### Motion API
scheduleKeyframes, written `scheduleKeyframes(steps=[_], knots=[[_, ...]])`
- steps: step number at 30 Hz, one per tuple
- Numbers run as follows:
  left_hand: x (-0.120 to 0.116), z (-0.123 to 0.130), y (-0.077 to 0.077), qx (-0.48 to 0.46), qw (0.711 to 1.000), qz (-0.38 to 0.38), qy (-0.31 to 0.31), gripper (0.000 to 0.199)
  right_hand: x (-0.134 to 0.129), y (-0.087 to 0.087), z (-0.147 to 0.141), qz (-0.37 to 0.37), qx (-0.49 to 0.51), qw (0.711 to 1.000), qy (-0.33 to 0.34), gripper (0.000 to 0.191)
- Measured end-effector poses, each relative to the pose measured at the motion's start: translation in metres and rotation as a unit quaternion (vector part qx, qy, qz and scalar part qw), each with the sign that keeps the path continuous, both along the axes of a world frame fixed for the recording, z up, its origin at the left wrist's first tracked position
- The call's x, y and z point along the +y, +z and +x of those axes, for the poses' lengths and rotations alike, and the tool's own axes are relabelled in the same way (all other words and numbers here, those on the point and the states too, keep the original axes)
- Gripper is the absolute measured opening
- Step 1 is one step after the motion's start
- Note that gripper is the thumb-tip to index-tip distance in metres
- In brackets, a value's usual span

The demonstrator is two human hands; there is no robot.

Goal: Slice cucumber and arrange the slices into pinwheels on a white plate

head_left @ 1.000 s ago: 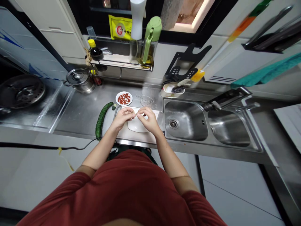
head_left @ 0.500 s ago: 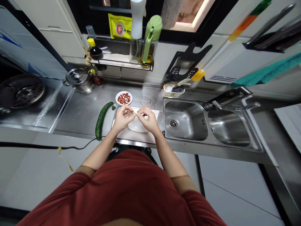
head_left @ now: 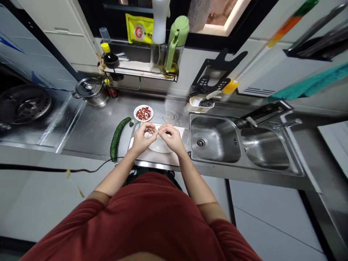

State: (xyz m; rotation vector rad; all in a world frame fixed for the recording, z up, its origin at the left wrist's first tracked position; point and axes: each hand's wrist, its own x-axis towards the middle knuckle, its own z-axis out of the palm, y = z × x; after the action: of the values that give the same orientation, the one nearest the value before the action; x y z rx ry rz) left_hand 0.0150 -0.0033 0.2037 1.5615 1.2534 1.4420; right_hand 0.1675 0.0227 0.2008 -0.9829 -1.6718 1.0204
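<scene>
Observed: the person stands at a stainless-steel counter (head_left: 89,127), both forearms extended forward over a white cutting board (head_left: 141,156). The left hand (head_left: 143,137) and right hand (head_left: 171,139) are raised just above the board, fingers curled and closed toward each other, not relaxed. Between their fingertips sits a small pale-green piece (head_left: 155,129), pinched from both sides; it is too small to identify. Directly beneath the hands, on the board, lies a white rounded dish (head_left: 160,146), partly hidden by them. Just left of the board, a whole dark-green cucumber (head_left: 116,139) lies on the counter, running lengthwise and near the left hand. A small cut piece of cucumber (head_left: 131,124) lies by its far end, beside the board's corner. Beyond the board, a white plate (head_left: 138,108) holds small dark-red pieces (head_left: 143,114), possibly dried berries. The plate stands near the hands but does not touch them. To the right of the board is a stainless double sink (head_left: 212,145), its nearer basin just beside the board. Farther left, a steel lidded pot (head_left: 91,92) stands on the counter. A green-capped oil bottle (head_left: 176,47) stands on the shelf behind.
</scene>
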Motion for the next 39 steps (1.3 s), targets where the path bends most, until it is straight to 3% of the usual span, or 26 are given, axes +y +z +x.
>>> scheduleKeyframes(steps=[6,11,17,23,31,39], knots=[[0.0,0.003,0.0,-0.002,1.0,-0.015,0.006,0.031,0.002,-0.003,0.0,-0.013,0.004,1.0,0.0,0.016],[0.007,0.006,-0.01,-0.043,0.997,-0.071,0.006,0.026,0.007,-0.013,0.003,-0.093,-0.001,0.996,-0.011,0.026],[0.021,0.009,-0.036,-0.096,0.988,-0.118,-0.006,0.021,0.016,-0.029,0.012,-0.183,0.001,0.983,-0.004,0.036],[0.041,0.013,-0.073,-0.101,0.98,-0.17,-0.009,0.02,0.037,-0.055,0.023,-0.122,-0.098,0.988,-0.007,0.022],[0.073,0.016,-0.123,0.003,0.967,-0.254,0.028,0.013,0.071,-0.096,0.025,-0.092,-0.332,0.938,-0.039,0.017],[0.085,0.019,-0.144,0.16,0.933,-0.319,0.053,0.016,0.083,-0.118,0.023,-0.116,-0.455,0.882,-0.036,0.023]])
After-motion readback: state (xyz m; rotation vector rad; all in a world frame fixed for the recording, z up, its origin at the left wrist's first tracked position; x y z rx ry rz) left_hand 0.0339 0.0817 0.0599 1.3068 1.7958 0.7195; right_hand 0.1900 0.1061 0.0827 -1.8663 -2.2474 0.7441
